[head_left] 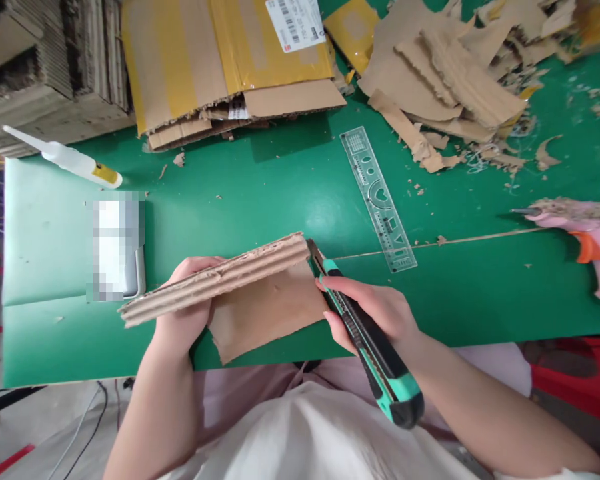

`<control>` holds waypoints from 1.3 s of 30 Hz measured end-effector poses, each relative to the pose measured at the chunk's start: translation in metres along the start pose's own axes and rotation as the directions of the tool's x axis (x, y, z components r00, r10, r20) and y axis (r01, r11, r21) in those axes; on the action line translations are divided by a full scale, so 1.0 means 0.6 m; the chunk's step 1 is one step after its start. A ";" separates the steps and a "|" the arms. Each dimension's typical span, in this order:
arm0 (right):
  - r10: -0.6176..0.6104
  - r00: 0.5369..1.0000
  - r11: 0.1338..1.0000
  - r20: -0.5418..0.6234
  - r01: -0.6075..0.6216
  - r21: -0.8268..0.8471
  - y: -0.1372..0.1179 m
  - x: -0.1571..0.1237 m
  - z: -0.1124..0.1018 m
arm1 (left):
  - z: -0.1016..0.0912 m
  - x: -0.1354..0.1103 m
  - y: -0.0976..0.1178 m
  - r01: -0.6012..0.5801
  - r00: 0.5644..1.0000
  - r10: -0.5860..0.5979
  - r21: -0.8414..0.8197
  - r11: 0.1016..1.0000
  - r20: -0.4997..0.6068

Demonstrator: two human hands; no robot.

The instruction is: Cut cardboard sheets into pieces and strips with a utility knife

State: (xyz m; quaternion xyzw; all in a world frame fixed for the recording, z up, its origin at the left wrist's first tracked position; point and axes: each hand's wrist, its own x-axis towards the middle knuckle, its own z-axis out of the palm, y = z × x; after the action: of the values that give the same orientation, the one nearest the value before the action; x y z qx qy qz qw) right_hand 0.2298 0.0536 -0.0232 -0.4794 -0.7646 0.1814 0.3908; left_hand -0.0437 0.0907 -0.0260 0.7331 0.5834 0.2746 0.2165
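Observation:
My left hand [187, 320] grips a thick strip of layered corrugated cardboard [230, 277], its fingers wrapped behind and under it. The strip is tilted, with its fluted edge facing up toward me. In my right hand [380, 310] is a green and black utility knife [373, 347]. Its blade end meets the right end of the cardboard strip; how far the blade reaches in is hidden. Below the strip, a flat brown cardboard sheet [270, 313] spreads toward the table's near edge, and its far side is covered by the strip.
A clear stencil ruler [379, 200] lies right of centre. At the back are a taped cardboard box [195, 60] and torn cardboard scraps [445, 73]. Stacked cardboard [95, 60], a glue bottle [70, 160] and a blurred phone-like object [115, 247] are left; a pink glue gun [580, 233] is right.

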 end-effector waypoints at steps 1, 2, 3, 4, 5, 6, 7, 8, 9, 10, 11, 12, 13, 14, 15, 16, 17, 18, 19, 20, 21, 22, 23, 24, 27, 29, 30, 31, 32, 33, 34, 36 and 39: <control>-0.020 1.000 1.000 -0.006 0.020 -0.003 0.000 0.000 0.000 | 0.000 0.000 -0.002 0.004 1.000 -0.004 -0.016 1.000 0.004; -0.033 0.999 0.999 -0.008 0.033 -0.004 0.001 -0.001 0.001 | 0.000 -0.001 -0.003 0.009 1.000 -0.009 -0.043 0.999 0.008; -0.037 0.999 0.999 -0.005 0.037 -0.004 0.001 -0.002 0.001 | -0.001 -0.001 -0.004 0.014 1.000 -0.013 -0.075 0.997 0.014; -0.031 1.000 1.000 0.000 0.031 -0.004 0.002 -0.003 0.002 | -0.001 -0.001 -0.004 0.017 1.000 -0.015 -0.099 0.995 0.021; -0.018 1.000 1.000 0.009 0.018 -0.005 0.003 -0.004 0.002 | -0.001 -0.001 -0.004 0.020 0.999 -0.017 -0.113 0.993 0.028; -0.002 1.000 1.000 0.022 0.002 -0.006 0.003 -0.006 0.003 | -0.001 -0.001 -0.004 0.028 0.999 -0.024 -0.119 0.992 0.034; 0.014 0.999 1.000 0.037 -0.014 -0.006 0.003 -0.007 0.003 | -0.001 -0.002 -0.003 0.041 0.999 -0.037 -0.120 0.992 0.039; 0.024 0.999 1.000 0.049 -0.024 -0.005 0.003 -0.008 0.004 | -0.001 -0.002 -0.003 0.060 0.998 -0.055 -0.119 0.991 0.042; 0.030 0.998 1.000 0.057 -0.029 -0.004 0.004 -0.008 0.004 | -0.001 -0.002 -0.003 0.081 0.996 -0.076 -0.119 0.990 0.044; 0.030 0.998 1.000 0.061 -0.030 -0.003 0.004 -0.008 0.004 | 0.000 -0.002 -0.003 0.102 0.994 -0.097 -0.119 0.988 0.042; 0.026 0.998 1.000 0.060 -0.026 -0.002 0.004 -0.008 0.004 | 0.000 -0.003 -0.004 0.118 0.993 -0.114 -0.117 0.986 0.040; 0.023 0.998 1.000 0.056 -0.023 -0.002 0.004 -0.008 0.004 | 0.000 -0.003 -0.004 0.125 0.992 -0.122 -0.109 0.986 0.036; 0.020 0.998 1.000 0.054 -0.020 -0.003 0.005 -0.007 0.004 | 0.000 -0.003 -0.005 0.125 0.992 -0.122 -0.097 0.987 0.030; 0.017 0.998 1.000 0.054 -0.017 -0.002 0.005 -0.007 0.005 | 0.000 -0.003 -0.005 0.117 0.993 -0.116 -0.089 0.989 0.021; 0.015 0.998 1.000 0.058 -0.015 -0.002 0.006 -0.007 0.005 | 0.000 -0.002 -0.005 0.106 0.994 -0.106 -0.084 0.991 0.013; 0.011 0.998 1.000 0.061 -0.011 0.000 0.006 -0.007 0.005 | 0.000 -0.002 -0.006 0.095 0.995 -0.095 -0.086 0.992 0.008; 0.007 0.998 1.000 0.064 -0.008 0.002 0.006 -0.006 0.006 | 0.000 -0.001 -0.006 0.086 0.996 -0.086 -0.094 0.992 0.007; 0.005 0.998 1.000 0.067 -0.005 0.003 0.006 -0.006 0.006 | 0.001 -0.001 -0.006 0.078 0.997 -0.078 -0.102 0.992 0.007; 0.004 0.998 1.000 0.068 -0.004 0.002 0.006 -0.006 0.006 | 0.001 0.000 -0.005 0.072 0.997 -0.071 -0.109 0.991 0.008; 0.004 0.998 1.000 0.068 -0.004 -0.001 0.005 -0.006 0.005 | 0.001 0.000 -0.005 0.065 0.998 -0.064 -0.111 0.992 0.008; 0.002 0.998 1.000 0.066 -0.002 -0.004 0.005 -0.006 0.005 | 0.002 0.000 -0.005 0.058 0.998 -0.058 -0.111 0.992 0.004; -0.003 0.998 1.000 0.063 0.003 -0.005 0.004 -0.006 0.005 | 0.002 0.001 -0.005 0.052 0.999 -0.052 -0.109 0.993 0.000; -0.009 0.998 1.000 0.059 0.009 -0.008 0.004 -0.006 0.005 | 0.002 0.000 -0.004 0.047 0.999 -0.048 -0.108 0.993 -0.003; -0.013 0.998 1.000 0.055 0.013 -0.009 0.004 -0.006 0.005 | 0.002 0.000 -0.004 0.046 0.999 -0.046 -0.108 0.993 -0.004; -0.014 0.999 1.000 0.051 0.014 -0.007 0.003 -0.006 0.007 | 0.000 -0.002 -0.007 0.059 0.998 -0.058 -0.103 0.993 0.014; -0.010 0.999 1.000 0.053 0.010 0.001 0.004 -0.005 0.007 | -0.002 -0.003 -0.009 0.067 0.997 -0.063 -0.092 0.994 0.042; -0.009 0.998 1.000 0.056 0.009 0.009 0.005 -0.004 0.006 | -0.003 -0.004 -0.010 0.068 0.997 -0.064 -0.084 0.994 0.054; -0.008 0.998 1.000 0.060 0.007 0.019 0.005 -0.003 0.004 | -0.003 -0.004 -0.011 0.067 0.996 -0.063 -0.071 0.995 0.061; -0.006 0.998 1.000 0.062 0.005 0.031 0.006 -0.001 0.001 | -0.003 -0.004 -0.012 0.063 0.996 -0.060 -0.054 0.997 0.060; -0.005 0.998 0.999 0.055 0.003 0.041 0.008 0.001 -0.003 | -0.003 -0.003 -0.012 0.058 0.997 -0.056 -0.030 0.998 0.051; -0.004 0.999 0.999 0.043 0.002 0.047 0.009 0.003 -0.008 | -0.003 -0.003 -0.012 0.054 0.998 -0.054 0.001 0.999 0.043; 0.011 1.000 0.999 0.004 -0.011 0.036 0.012 0.008 -0.019 | -0.001 -0.003 -0.010 0.047 0.998 -0.049 0.065 0.997 0.035; 0.072 0.994 0.997 -0.087 -0.068 0.040 0.014 0.014 -0.027 | 0.000 -0.003 -0.008 0.029 0.999 -0.031 0.116 0.993 0.019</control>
State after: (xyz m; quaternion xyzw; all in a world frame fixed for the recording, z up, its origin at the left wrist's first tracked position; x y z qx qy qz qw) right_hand 0.2451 0.0636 -0.0151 -0.5061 -0.7257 0.1877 0.4265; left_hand -0.0474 0.0900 -0.0293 0.7384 0.6069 0.2295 0.1840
